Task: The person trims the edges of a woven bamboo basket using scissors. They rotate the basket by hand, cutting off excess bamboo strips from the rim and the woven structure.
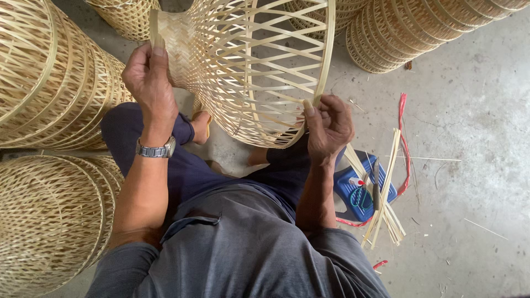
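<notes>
I hold an open-weave bamboo basket [259,60] on its side above my knees, its wide rim turned to the right. My left hand [149,83], with a metal watch on the wrist, grips the tightly woven narrow base end of the basket. My right hand [328,124] pinches the lower edge of the basket's rim, thumb on the rim strip. I sit low, in dark trousers and a grey shirt.
Stacks of finished bamboo baskets lie at the left [49,77], lower left [49,221] and top right [419,27]. On the concrete floor to my right sit a blue stool [353,193] with a dark tool, bamboo strips [386,187] and red string [403,138].
</notes>
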